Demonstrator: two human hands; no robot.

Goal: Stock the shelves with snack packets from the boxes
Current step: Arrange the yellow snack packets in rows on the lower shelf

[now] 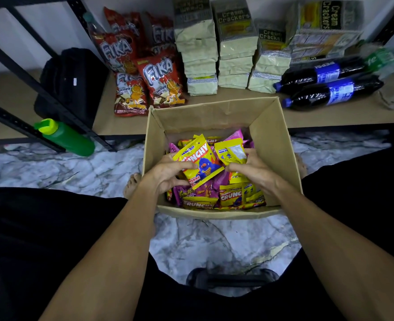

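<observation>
both hands inside open cardboard box [270,126]. left hand [168,176] pinches front-facing yellow crunchy packet [198,162], thumb on top. right hand [252,169] grips second yellow packet [232,152], back side showing. more packets [214,195] beneath both hands.

1. The cardboard box [270,126] stands open on the floor, just in front of the low shelf [330,117].
2. Small yellow "Crunchy" packets [230,195] and purple packets [205,189] fill it in a disordered heap.
3. The tilted yellow packet [199,163] is raised above the heap with its front side up, pinched by the left hand [166,176].
4. The second yellow packet [232,152] shows its back side, held by the right hand [255,172].
</observation>
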